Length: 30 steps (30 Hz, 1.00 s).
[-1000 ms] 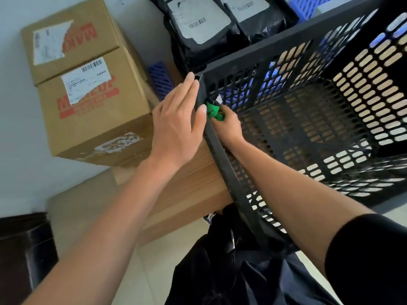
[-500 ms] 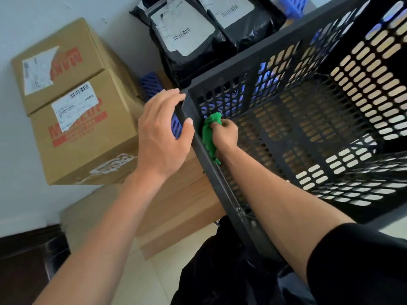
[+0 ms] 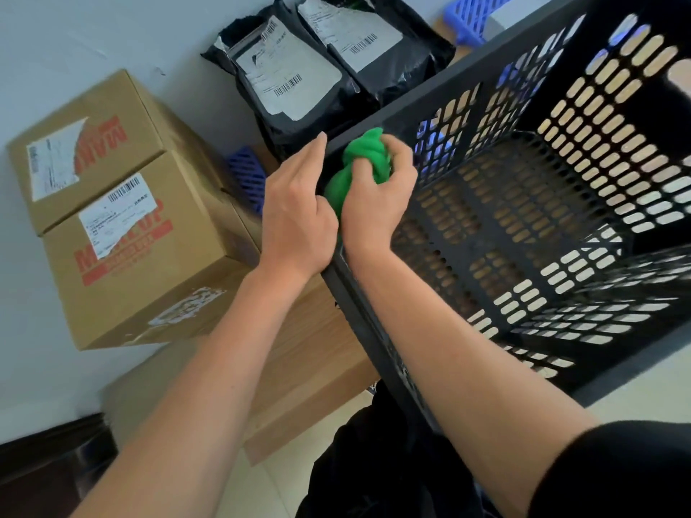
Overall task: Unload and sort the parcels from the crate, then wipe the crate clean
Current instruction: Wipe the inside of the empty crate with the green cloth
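Observation:
A black perforated plastic crate (image 3: 531,87) fills the right side, with nothing inside it. My right hand (image 3: 377,203) is closed around a bunched green cloth (image 3: 361,162), pressed against the crate's near-left corner at the rim. My left hand (image 3: 295,214) rests on the outside of that same corner, fingers wrapped against the crate wall. Two brown cardboard boxes (image 3: 123,233) with labels sit at the left. Two black mailer bags (image 3: 299,80) with white labels lie behind the crate.
A blue plastic basket (image 3: 246,173) shows between the boxes and the crate, another blue basket (image 3: 467,16) at the top right. A wooden table (image 3: 310,353) carries everything. Pale floor tiles and a dark cabinet (image 3: 48,465) lie below left.
My right hand has risen with the green cloth from inside the crate wall to the rim at the corner. My left hand has stayed on the corner's outside.

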Available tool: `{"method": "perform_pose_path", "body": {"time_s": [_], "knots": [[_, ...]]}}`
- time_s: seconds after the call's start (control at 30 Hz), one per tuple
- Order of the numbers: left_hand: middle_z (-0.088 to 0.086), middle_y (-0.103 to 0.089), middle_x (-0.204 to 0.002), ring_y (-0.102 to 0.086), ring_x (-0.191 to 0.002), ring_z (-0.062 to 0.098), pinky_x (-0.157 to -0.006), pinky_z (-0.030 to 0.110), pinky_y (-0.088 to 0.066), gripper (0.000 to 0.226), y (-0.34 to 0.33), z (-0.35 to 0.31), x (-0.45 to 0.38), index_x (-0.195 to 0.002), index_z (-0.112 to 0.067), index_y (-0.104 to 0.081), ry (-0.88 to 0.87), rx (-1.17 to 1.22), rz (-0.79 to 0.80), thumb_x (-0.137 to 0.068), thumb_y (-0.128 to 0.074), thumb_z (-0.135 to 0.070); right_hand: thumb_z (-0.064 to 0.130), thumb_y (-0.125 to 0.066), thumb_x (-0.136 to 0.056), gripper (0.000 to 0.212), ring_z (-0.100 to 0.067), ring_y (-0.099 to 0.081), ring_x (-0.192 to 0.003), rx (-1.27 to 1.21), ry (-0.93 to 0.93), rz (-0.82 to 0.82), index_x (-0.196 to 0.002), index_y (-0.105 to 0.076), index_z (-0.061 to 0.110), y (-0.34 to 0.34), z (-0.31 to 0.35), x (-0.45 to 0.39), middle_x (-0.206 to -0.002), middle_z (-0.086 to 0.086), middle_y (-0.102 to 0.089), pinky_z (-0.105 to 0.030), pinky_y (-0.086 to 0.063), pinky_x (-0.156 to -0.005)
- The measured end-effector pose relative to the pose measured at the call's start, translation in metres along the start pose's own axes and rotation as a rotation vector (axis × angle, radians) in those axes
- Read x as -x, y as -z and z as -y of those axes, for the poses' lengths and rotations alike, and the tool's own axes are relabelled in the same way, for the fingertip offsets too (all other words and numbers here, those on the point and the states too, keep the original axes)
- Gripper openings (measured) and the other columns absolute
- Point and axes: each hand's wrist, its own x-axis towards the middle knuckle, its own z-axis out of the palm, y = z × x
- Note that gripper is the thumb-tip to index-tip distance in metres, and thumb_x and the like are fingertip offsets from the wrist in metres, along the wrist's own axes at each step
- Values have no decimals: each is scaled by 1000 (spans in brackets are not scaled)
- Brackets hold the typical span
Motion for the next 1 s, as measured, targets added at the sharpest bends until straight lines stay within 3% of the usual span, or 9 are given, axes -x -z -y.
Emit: {"method": "perform_pose_path", "body": {"time_s": [0.23,0.47,0.67,0.77,0.83,0.9,1.0], "knots": [[12,-59,-144,-52,-137,19,-118,22,-34,69,0,-1,-2,-145,-1,-54,45,84,-39,-80,-36,13,5,-68,-83,29,-17,-54,-108,201,6,92,-107,-62,19,-7,-31,-1,-117,-2,-47,-39,-48,-99],[12,-58,-145,-51,-138,19,-116,12,-30,67,1,-1,3,-146,-2,-54,36,85,-48,-82,-35,12,7,-66,-84,26,-12,-56,-104,195,-21,123,-104,-63,23,7,-25,-6,-114,1,-54,-44,-50,-99],[15,-59,-144,-52,-137,23,-114,6,-24,67,1,0,1,-143,1,-55,15,86,-47,-79,-38,12,5,-65,-87,28,-4,-58,-99,1,208,40,-110,-63,22,2,21,-14,-114,-4,-58,-16,-47,-89],[15,-59,-144,-52,-137,22,-114,6,-25,68,0,0,2,-144,2,-54,2,85,-40,-79,-35,14,3,-65,-86,31,-13,-56,-103,166,258,81,-113,-63,19,8,3,-16,-118,-5,-53,-7,-42,-86],[14,-58,-145,-51,-138,21,-115,8,-26,68,1,0,3,-145,2,-53,6,87,-37,-80,-34,15,2,-63,-87,34,-15,-54,-106,313,164,162,-119,-61,16,17,-30,-19,-123,-5,-49,-17,-45,-94],[13,-57,-147,-49,-140,19,-116,9,-26,68,1,0,3,-146,0,-52,19,94,-31,-82,-35,16,7,-63,-90,40,-18,-54,-108,393,-74,225,-128,-58,17,21,-60,-29,-129,-7,-50,-32,-47,-101],[12,-56,-147,-48,-139,17,-115,7,-24,68,0,0,4,-146,0,-53,28,108,-44,-82,-35,17,14,-61,-95,43,-25,-58,-113,321,-402,198,-136,-51,19,15,-80,-43,-131,-9,-57,-44,-49,-104]]}}
